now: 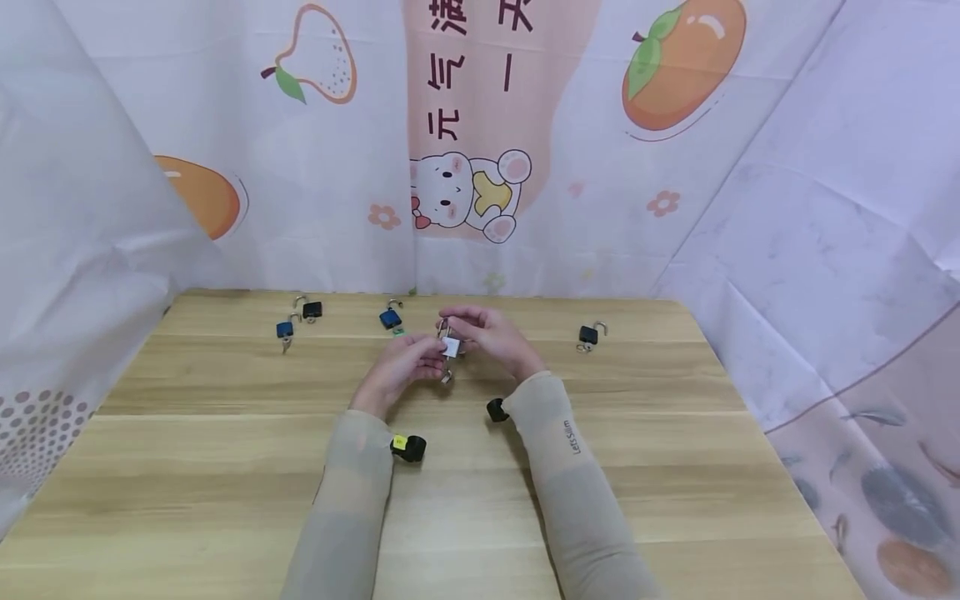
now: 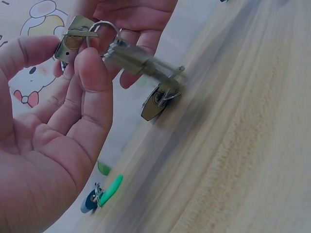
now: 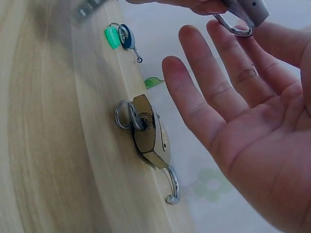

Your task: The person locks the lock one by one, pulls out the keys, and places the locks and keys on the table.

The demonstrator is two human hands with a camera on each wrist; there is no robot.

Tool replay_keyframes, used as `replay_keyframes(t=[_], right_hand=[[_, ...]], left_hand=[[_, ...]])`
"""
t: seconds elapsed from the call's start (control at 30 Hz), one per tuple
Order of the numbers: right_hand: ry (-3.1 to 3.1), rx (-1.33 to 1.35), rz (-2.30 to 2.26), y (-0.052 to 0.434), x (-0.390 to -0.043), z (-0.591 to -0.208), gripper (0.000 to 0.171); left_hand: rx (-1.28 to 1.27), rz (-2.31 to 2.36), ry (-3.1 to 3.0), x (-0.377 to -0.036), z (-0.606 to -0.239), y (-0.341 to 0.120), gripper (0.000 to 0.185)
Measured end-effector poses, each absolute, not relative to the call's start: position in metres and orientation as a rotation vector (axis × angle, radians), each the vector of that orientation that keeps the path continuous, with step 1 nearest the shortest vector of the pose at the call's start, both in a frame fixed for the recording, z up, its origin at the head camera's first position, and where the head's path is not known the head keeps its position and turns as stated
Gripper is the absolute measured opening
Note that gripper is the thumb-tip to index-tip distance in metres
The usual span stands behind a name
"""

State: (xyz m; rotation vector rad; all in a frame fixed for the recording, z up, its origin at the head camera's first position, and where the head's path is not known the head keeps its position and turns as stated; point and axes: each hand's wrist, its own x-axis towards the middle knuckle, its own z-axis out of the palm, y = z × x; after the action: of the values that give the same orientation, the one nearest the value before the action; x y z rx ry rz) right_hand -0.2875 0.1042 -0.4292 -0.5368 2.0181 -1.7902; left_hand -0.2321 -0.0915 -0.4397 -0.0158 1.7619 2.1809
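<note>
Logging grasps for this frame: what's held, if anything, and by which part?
A silver padlock, in both hands: the left hand pinches its body, and the right hand appears to pinch its shackle.

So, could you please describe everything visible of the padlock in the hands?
The padlock has a silvery, metal-looking body and curved shackle; locked or not is unclear. A key sits in its brassy underside, with a ring carrying blurred metallic pieces. It is held above the table, shackle uppermost in the head view, left hand pinching its body, right hand at the shackle.
</note>
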Motion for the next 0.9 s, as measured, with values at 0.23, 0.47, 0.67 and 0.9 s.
replay_keyframes(t=[0.23,0.47,0.67,0.9], right_hand=[[2.052,-0.464,-1.816,0.104,-0.290,-0.429,0.046],[2.134,-0.371,-1.849,0.103,-0.289,-0.428,0.037],[2.190,-0.353,-1.877,0.103,-0.286,-0.432,0.033],[2.136,-0.438,-1.918,0.101,-0.284,-0.429,0.047]], left_hand=[[0.033,2.196,1.759,-0.233,-0.441,-0.091,0.016],[0.009,2.195,1.800,-0.235,-0.447,-0.090,0.021],[0.022,2.195,1.785,-0.233,-0.451,-0.090,0.021],[0.073,2.215,1.734,-0.230,-0.441,-0.096,0.026]])
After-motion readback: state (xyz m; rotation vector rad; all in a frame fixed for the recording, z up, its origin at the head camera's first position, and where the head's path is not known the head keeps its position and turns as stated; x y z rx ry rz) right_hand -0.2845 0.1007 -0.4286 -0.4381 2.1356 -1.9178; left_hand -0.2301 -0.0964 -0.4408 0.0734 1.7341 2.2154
